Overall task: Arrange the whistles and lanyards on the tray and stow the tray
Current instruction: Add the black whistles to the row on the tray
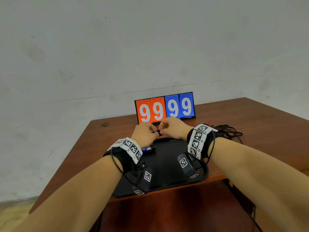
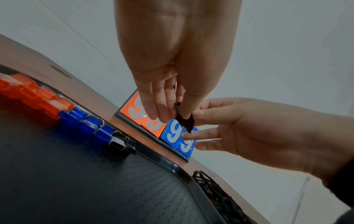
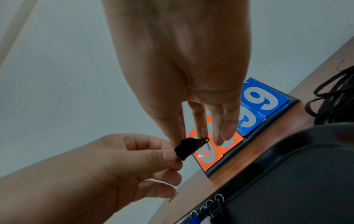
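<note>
**Presently: black whistle held between both hands above the tray's far edge**

Largest first: a brown table (image 1: 234, 124) is seen against a pale wall, with a flip scoreboard (image 1: 164, 108) reading 99 / 99 stood at its back edge; a black tray (image 1: 167, 164) lies on the table at the near edge, directly in front of the scoreboard; a tangle of black lanyards (image 1: 229, 131) lies on the table just beside the tray's right side, off the tray.

Along the tray's far-left edge a row of whistles (image 2: 76, 119) is laid side by side: orange ones at the left, blue next, black at the right end of the row, split rings pointing to the tray's rim.

Above the tray's far edge the left hand (image 1: 144, 133) and right hand (image 1: 173, 127) meet; between them one black whistle (image 3: 186, 147) is held clear of the tray. The left hand pinches its body with thumb and forefinger; the right hand's thumb and forefinger are closed on the end carrying the small metal ring, the other fingers left straight.

Relation judged decisive: the whistle's long axis runs roughly from hand to hand, across the table; the open slot at the black end of the row lies below and to the left of the grip, nearer the left hand. A placement by the left hand is therefore judged likelier, the ring being turned toward the rim to match the row; the lanyards are not yet on the tray.
</note>
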A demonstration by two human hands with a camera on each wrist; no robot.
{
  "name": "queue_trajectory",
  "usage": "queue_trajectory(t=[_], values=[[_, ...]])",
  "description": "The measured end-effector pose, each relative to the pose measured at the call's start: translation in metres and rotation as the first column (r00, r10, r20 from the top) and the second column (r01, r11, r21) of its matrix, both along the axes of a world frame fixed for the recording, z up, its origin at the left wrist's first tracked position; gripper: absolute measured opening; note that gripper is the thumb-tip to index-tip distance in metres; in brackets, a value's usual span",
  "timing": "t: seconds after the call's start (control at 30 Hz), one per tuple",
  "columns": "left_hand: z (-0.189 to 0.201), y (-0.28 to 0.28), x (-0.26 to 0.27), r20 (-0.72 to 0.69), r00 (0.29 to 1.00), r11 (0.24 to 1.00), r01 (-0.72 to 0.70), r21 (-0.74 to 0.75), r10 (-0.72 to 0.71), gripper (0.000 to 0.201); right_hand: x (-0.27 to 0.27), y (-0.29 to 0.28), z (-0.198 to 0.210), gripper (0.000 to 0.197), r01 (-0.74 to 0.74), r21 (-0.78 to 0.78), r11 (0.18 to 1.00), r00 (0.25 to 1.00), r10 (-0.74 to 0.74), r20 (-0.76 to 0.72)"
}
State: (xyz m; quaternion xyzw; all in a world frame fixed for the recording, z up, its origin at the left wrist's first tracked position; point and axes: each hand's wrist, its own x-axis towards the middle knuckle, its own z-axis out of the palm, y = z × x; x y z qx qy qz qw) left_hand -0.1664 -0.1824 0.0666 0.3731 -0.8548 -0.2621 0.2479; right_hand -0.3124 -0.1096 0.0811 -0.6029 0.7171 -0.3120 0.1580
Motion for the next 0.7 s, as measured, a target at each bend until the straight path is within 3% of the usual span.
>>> queue_trajectory(t=[0.37,0.57,0.7], values=[[-0.017,-0.003,-0.005,0.059,0.998,1.000,0.020,-0.017,-0.019,0.022,0.004,-0.013,-0.008,0.018,0.029,0.144,0.989,0.984,-0.053,0.167],[-0.025,-0.017,0.000,0.114,0.992,0.999,0.046,0.019,-0.047,0.025,-0.004,-0.022,-0.023,0.023,-0.044,0.152,0.987,0.997,0.034,0.068],[-0.030,-0.030,0.009,0.147,0.989,0.999,-0.022,0.029,0.018,0.031,-0.005,-0.031,-0.036,0.023,-0.042,0.200,0.979,0.996,0.057,-0.069]])
